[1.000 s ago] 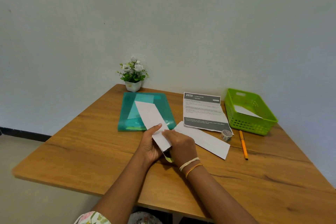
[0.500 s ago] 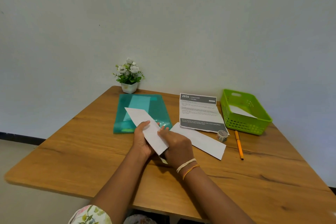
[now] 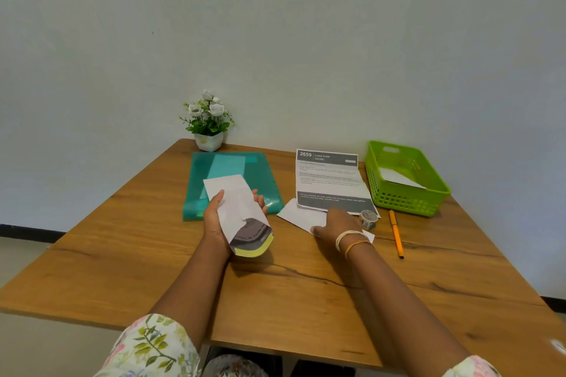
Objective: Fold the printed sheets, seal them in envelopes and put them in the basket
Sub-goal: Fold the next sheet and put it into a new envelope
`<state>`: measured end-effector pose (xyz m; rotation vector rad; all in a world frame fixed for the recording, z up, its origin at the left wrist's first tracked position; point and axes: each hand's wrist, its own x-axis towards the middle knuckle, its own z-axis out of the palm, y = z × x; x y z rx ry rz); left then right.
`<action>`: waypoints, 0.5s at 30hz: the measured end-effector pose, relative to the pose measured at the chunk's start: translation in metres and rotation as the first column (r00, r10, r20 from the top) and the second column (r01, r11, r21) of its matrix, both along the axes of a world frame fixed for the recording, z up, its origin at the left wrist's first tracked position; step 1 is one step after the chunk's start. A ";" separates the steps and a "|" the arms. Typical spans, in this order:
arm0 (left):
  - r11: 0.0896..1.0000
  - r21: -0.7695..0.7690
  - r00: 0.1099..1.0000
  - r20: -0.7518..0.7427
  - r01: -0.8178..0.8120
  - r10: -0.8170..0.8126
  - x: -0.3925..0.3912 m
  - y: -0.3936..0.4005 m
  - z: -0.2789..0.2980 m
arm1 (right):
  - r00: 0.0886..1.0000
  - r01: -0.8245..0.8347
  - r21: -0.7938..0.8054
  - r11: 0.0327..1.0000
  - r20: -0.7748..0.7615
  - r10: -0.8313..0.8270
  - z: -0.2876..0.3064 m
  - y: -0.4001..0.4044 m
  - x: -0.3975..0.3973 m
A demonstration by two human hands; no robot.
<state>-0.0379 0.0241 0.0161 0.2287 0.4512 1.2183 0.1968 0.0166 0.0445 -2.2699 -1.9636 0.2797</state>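
My left hand [image 3: 219, 217] grips a white envelope [image 3: 235, 202] above the table, its open flap end toward me with a folded printed sheet [image 3: 251, 236] showing inside. My right hand [image 3: 335, 223] reaches right and rests on a second white envelope [image 3: 301, 214] lying flat, fingers toward the roll of tape [image 3: 368, 219]. A creased printed sheet [image 3: 329, 180] headed 2659 lies beyond. The green basket [image 3: 428, 202] at the far right holds one white envelope [image 3: 398, 177].
A teal plastic folder [image 3: 260, 174] lies behind my left hand. A small potted plant [image 3: 209, 122] stands at the back by the wall. An orange pen [image 3: 396, 234] lies beside the tape. The wooden table [image 3: 306, 300] edge runs near my lap.
My right hand has let go of the envelope and moved right onto the flat envelope near the tape. My left hand now holds the filled envelope alone, its open end showing.
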 end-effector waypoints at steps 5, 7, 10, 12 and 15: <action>1.000 0.012 0.999 0.047 -0.017 0.016 0.000 -0.001 -0.003 | 0.999 0.025 -0.106 0.994 0.022 -0.023 0.008 0.002 -0.005; 0.999 0.019 0.997 0.062 -0.038 0.037 0.002 -0.002 -0.003 | 1.000 0.008 -0.193 0.981 -0.009 -0.010 0.012 0.001 -0.007; 0.996 0.016 0.990 0.110 -0.087 0.085 0.003 -0.002 -0.003 | 0.996 -0.013 -0.254 0.967 -0.090 -0.010 0.016 -0.002 -0.007; 0.992 0.011 0.982 0.146 -0.127 0.124 0.003 -0.001 -0.003 | 0.992 -0.013 -0.286 0.958 -0.126 -0.024 0.015 -0.004 -0.007; 0.990 0.016 0.975 0.173 -0.143 0.138 0.004 -0.001 -0.002 | 0.982 -0.044 -0.225 0.973 -0.191 0.000 0.013 -0.007 -0.007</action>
